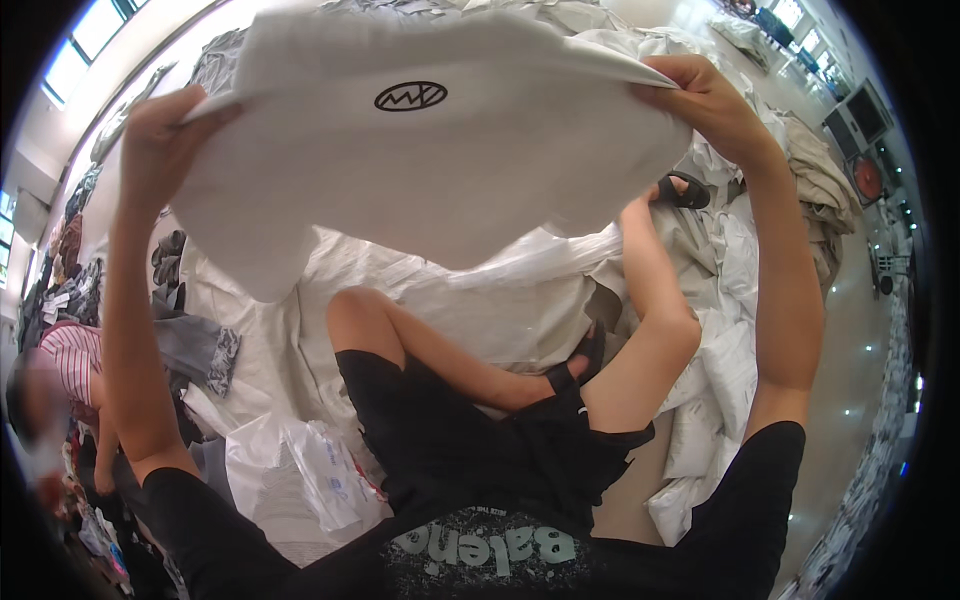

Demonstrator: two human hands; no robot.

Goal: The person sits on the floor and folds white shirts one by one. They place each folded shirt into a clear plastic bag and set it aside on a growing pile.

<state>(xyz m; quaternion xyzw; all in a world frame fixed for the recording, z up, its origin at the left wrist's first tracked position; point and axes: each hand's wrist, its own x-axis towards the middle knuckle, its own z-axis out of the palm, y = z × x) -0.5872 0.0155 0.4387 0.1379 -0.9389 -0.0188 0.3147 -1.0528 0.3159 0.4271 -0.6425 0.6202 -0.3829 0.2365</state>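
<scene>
Black shirt (490, 560) closest; left hand (160, 140), right hand (708, 108) grips pinch white cloth (420, 175) by opposite edges. Oval mark (411, 96) faces wearer.

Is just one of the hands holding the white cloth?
No, the left hand and the right hand each grip the white cloth, which is spread between them.

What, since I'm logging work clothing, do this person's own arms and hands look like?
Short black sleeves cover the upper arms, leaving the forearms bare. The left hand and right hand are ungloved, with nothing visible worn at the wrists.
</scene>
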